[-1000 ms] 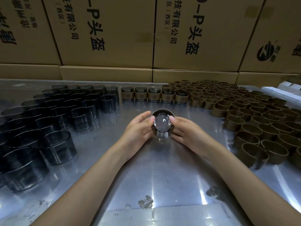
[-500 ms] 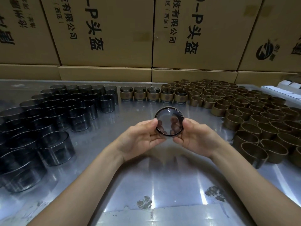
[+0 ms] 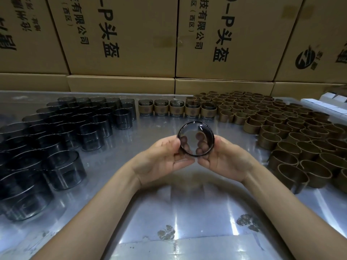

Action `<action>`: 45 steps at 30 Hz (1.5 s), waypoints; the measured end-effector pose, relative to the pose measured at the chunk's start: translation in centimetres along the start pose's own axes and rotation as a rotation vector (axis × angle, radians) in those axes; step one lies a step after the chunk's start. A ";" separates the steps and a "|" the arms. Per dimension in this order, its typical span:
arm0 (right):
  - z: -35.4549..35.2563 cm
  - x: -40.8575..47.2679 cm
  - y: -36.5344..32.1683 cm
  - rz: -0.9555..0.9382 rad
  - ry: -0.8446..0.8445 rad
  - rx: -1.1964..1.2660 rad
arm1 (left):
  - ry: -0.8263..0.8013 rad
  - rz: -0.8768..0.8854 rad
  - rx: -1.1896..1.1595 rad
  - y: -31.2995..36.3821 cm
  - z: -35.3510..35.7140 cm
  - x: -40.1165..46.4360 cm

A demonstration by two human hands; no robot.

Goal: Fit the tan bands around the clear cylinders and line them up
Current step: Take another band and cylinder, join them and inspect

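Note:
I hold one clear cylinder point(image 3: 195, 137) up above the table, tipped so its round base faces me. My left hand point(image 3: 165, 156) grips its left side and my right hand point(image 3: 225, 156) grips its right side; fingertips show through the glass. I cannot tell whether a band sits on it. Several bare clear cylinders point(image 3: 62, 136) stand in a group at the left. Loose tan bands point(image 3: 293, 136) crowd the right. A row of banded cylinders point(image 3: 177, 108) stands at the back centre.
The metal table point(image 3: 169, 212) is shiny, with worn spots near its front edge. Stacked cardboard boxes point(image 3: 122, 44) wall off the back. White boxes point(image 3: 323, 104) lie at the far right.
The cylinder stood on the table a second ago between both hands. It has since been lifted and tipped with its base toward me.

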State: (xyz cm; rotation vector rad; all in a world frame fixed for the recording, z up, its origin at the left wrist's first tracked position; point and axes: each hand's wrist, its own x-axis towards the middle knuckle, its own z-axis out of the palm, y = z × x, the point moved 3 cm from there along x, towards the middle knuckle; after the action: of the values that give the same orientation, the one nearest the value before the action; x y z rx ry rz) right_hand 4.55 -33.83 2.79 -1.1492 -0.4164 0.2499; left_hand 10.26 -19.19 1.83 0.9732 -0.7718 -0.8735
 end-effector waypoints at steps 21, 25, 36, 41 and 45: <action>-2.1 2.5 2.6 -0.098 0.653 -0.851 | 0.520 0.006 1.854 4.3 -8.6 4.3; -2.3 2.7 2.9 -0.078 0.646 -0.876 | 0.611 -0.118 1.987 6.2 -12.4 6.2; -2.5 2.9 3.1 -0.073 0.644 -0.875 | 0.700 -0.314 2.126 7.5 -16.0 9.5; -2.5 2.9 3.2 -0.076 0.635 -0.864 | 0.741 -0.345 2.081 7.5 -17.0 9.5; -2.6 2.9 3.2 -0.077 0.639 -0.861 | 0.766 -0.333 2.033 7.2 -16.5 9.2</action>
State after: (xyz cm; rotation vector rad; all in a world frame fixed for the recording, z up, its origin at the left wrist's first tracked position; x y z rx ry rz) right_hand 8.37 -33.54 -0.53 -1.9575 0.0279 -0.4115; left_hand 30.41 -19.19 3.80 3.0017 -0.6220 0.4563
